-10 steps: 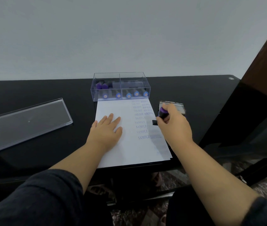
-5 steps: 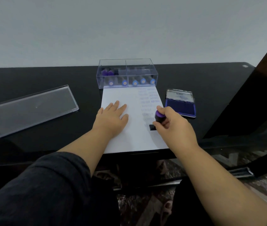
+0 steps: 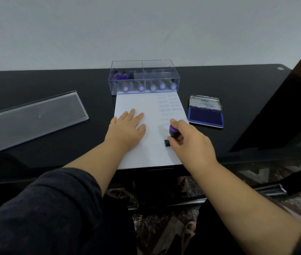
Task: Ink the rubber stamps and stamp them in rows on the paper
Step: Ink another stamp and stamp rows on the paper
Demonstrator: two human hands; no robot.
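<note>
Fingers and thumb of the right hand (image 3: 190,142) curl round a purple-handled stamp (image 3: 173,132), its black base set down on the right half of the white paper (image 3: 153,153), just below a column of faint printed words. Beside it the left hand (image 3: 127,128) lies flat on the sheet, fingers straight and a little spread. An open blue ink pad (image 3: 205,116) sits just right of the paper on the black table (image 3: 54,80). More stamps lie in the clear box (image 3: 143,77) touching the sheet's far edge.

Stamp (image 3: 172,134) off the ink pad (image 3: 205,116), down onto the paper (image 3: 151,153).
</note>
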